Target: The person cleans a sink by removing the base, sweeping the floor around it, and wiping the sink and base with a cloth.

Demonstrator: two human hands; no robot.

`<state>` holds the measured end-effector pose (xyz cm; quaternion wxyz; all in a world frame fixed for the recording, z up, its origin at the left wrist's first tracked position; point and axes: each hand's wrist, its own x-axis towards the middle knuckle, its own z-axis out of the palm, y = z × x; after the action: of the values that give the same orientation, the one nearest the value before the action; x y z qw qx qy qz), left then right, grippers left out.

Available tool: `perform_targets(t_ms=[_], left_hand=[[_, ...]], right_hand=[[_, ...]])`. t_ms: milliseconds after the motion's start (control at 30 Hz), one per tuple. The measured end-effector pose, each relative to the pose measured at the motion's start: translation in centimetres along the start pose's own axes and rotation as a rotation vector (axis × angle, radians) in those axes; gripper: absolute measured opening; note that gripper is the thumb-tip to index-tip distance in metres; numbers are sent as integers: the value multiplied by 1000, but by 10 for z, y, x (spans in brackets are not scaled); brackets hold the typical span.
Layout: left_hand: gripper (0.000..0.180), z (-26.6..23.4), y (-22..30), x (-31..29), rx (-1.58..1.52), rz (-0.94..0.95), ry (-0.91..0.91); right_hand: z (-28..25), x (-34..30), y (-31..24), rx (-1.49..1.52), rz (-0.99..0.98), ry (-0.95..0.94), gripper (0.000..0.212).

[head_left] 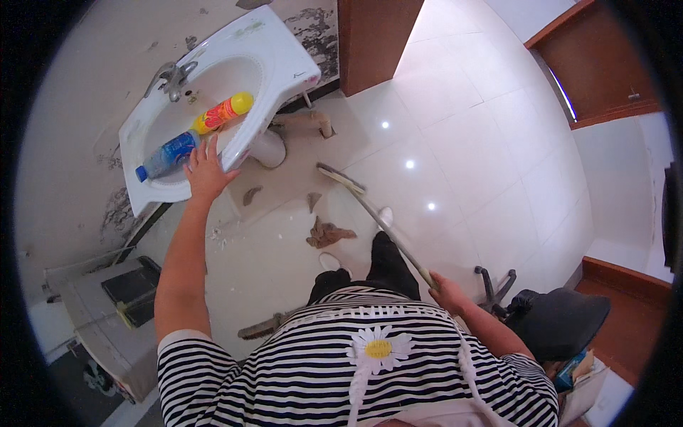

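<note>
My left hand rests at the near rim of a white washbasin, its fingers spread. Its fingertips reach the blue-labelled clear bottle lying in the bowl; I cannot tell whether they touch it. A yellow bottle with a red-orange label lies end to end with the blue one. Low on my right side, my right hand is closed around the pole of a long-handled broom. The broom's narrow head, dark along one edge, lies on the tiled floor ahead of my feet.
A metal faucet stands at the basin's back. Below it are a white pedestal and a drain pipe. A brown rag lies by my shoes. A black office chair is at right, a grey cabinet at left.
</note>
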<state>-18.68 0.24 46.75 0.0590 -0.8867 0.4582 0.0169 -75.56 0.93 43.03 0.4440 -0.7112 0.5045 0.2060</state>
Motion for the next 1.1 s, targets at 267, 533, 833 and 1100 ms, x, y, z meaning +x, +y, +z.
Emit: perform_targets(t_ms=[267, 533, 833, 1100], left_hand=[[82, 2, -7, 0, -84, -25, -77], [81, 3, -2, 2, -98, -23, -13], [83, -5, 1, 2, -102, -65, -20], [82, -5, 3, 5, -77, -43, -55]], right_hand=[[-42, 158, -126, -162, -242, -10, 51], [-74, 297, -254, -606, -246, -175, 14], [-198, 222, -210, -332, -70, -495, 45], [-198, 200, -140, -218, 14, -330, 42]])
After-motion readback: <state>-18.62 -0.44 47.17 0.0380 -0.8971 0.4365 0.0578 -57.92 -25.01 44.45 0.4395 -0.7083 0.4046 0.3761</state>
